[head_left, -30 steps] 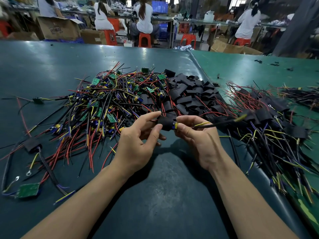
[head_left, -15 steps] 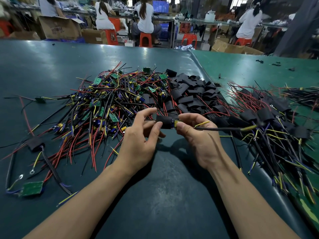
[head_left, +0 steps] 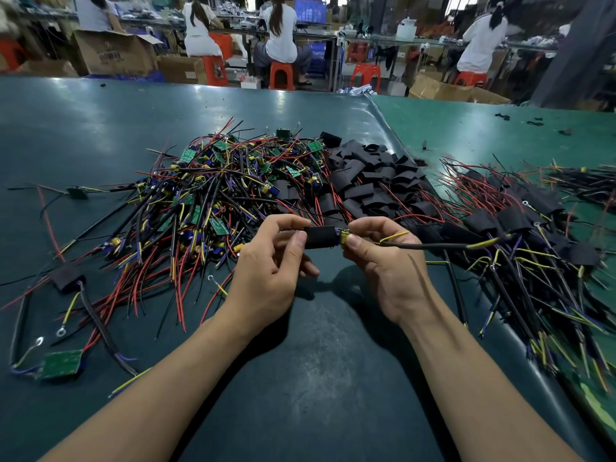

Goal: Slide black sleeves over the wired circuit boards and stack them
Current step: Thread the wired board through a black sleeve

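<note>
A black sleeve (head_left: 320,236) sits between my two hands above the table, covering most of a wired circuit board. My left hand (head_left: 270,275) pinches the sleeve's left end with thumb and fingers. My right hand (head_left: 383,265) grips the board's yellow end (head_left: 345,236) and its black and yellow wires (head_left: 433,245), which trail off to the right. A tangled pile of bare green boards with wires (head_left: 213,198) lies behind my left hand. Loose black sleeves (head_left: 370,175) are heaped behind my hands. Sleeved boards (head_left: 520,235) are stacked on the right.
A loose green board (head_left: 61,363) and one sleeved board (head_left: 66,278) lie at the left. The dark green mat (head_left: 316,378) ends in a raised fold on the right. Several people sit on red stools (head_left: 281,75) at benches beyond the table, near cardboard boxes (head_left: 113,56).
The sleeve has slid further over the board, so less of the board shows. Its wires have swung out and lowered toward the right stack. Both hands stay at the same spot.
</note>
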Tool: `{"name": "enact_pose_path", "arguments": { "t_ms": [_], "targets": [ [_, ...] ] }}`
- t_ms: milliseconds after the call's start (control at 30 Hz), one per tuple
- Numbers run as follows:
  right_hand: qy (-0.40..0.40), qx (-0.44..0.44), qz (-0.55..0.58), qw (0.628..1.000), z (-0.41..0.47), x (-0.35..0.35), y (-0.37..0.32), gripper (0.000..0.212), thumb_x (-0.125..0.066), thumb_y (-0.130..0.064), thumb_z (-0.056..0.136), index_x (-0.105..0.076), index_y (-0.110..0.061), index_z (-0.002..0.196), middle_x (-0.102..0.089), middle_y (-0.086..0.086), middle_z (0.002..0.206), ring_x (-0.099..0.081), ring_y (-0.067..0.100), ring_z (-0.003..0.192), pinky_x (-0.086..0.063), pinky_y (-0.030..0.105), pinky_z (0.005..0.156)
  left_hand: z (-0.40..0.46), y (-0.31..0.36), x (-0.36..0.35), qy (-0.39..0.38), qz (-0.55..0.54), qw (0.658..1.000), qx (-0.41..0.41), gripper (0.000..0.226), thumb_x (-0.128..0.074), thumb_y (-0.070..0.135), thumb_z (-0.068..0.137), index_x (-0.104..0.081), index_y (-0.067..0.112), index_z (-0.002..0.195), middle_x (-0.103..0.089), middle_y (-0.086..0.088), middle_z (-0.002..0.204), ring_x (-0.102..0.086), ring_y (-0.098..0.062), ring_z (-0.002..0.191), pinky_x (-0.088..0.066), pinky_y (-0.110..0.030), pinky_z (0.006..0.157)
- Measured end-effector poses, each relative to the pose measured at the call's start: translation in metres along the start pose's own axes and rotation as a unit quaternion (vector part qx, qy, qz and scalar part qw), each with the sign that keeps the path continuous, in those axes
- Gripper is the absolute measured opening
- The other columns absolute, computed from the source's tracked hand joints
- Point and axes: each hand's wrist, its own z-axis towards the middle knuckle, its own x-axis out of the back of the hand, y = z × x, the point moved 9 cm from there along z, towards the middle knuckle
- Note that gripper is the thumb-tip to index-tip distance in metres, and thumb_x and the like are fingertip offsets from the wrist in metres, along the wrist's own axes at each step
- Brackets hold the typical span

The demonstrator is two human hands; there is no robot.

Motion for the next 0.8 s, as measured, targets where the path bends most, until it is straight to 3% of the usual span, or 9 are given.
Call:
{"name": "enact_pose_path", "arguments": {
  "t_ms": [200, 367, 433, 533, 700, 800],
  "targets": [
    [-0.008, -0.003, -0.027, 1.000, 0.000, -0.002, 0.001, 0.028, -0.060, 0.018, 0.081, -0.067, -0.009, 0.083, -0.068, 0.004, 0.076, -0.063, 0.016, 0.070, -0.055, 0.024, 0.068, -0.001, 0.009, 0.004, 0.018, 0.001, 0.998, -0.055, 0.020, -0.049, 0.012, 0.099, -0.058, 0.026, 0.111, -0.069, 0.002, 0.086, -0.070, -0.014, 0.065, -0.055, -0.023, 0.064],
    [-0.004, 0.019, -0.057, 0.998, -0.001, -0.003, -0.003, 0.027, -0.063, 0.017, 0.082, -0.067, -0.010, 0.085, -0.069, 0.001, 0.075, -0.063, 0.013, 0.070, -0.054, 0.022, 0.066, 0.000, 0.004, -0.003, -0.010, -0.015, 1.000, -0.019, 0.023, -0.059, 0.030, 0.095, -0.056, 0.031, 0.118, -0.071, 0.004, 0.091, -0.071, -0.015, 0.068, -0.057, -0.026, 0.065],
    [-0.023, 0.025, -0.071, 0.997, -0.002, -0.007, -0.005, 0.028, -0.065, 0.017, 0.081, -0.067, -0.011, 0.085, -0.069, 0.002, 0.074, -0.062, 0.012, 0.068, -0.053, 0.022, 0.066, 0.000, 0.000, -0.006, -0.027, -0.010, 1.000, 0.003, 0.027, -0.063, 0.028, 0.092, -0.056, 0.030, 0.118, -0.073, 0.003, 0.089, -0.071, -0.017, 0.070, -0.058, -0.030, 0.062],
    [-0.051, 0.024, -0.086, 0.995, -0.005, -0.013, -0.006, 0.028, -0.067, 0.016, 0.079, -0.068, -0.012, 0.081, -0.070, 0.004, 0.073, -0.063, 0.015, 0.071, -0.054, 0.023, 0.068, 0.002, 0.002, -0.005, -0.025, -0.027, 0.999, 0.007, 0.012, -0.055, 0.025, 0.097, -0.063, 0.022, 0.106, -0.071, -0.004, 0.079, -0.065, -0.026, 0.058, -0.054, -0.033, 0.050],
    [-0.037, 0.060, -0.133, 0.989, -0.008, -0.017, -0.012, 0.026, -0.066, 0.016, 0.081, -0.067, -0.011, 0.080, -0.069, -0.005, 0.071, -0.062, 0.009, 0.068, -0.052, 0.021, 0.065, 0.003, 0.001, -0.002, -0.005, -0.039, 0.999, 0.021, 0.019, -0.044, 0.015, 0.104, -0.062, 0.017, 0.100, -0.066, -0.005, 0.076, -0.057, -0.038, 0.055, -0.044, -0.029, 0.043],
    [-0.040, 0.077, -0.160, 0.983, -0.010, -0.021, -0.015, 0.025, -0.066, 0.014, 0.083, -0.067, -0.011, 0.080, -0.068, -0.005, 0.071, -0.062, 0.009, 0.068, -0.052, 0.020, 0.065, 0.003, 0.000, -0.003, -0.001, -0.045, 0.998, 0.032, 0.020, -0.041, 0.010, 0.104, -0.060, 0.011, 0.100, -0.066, 0.004, 0.078, -0.060, -0.023, 0.055, -0.044, -0.022, 0.043]
  ]
}}
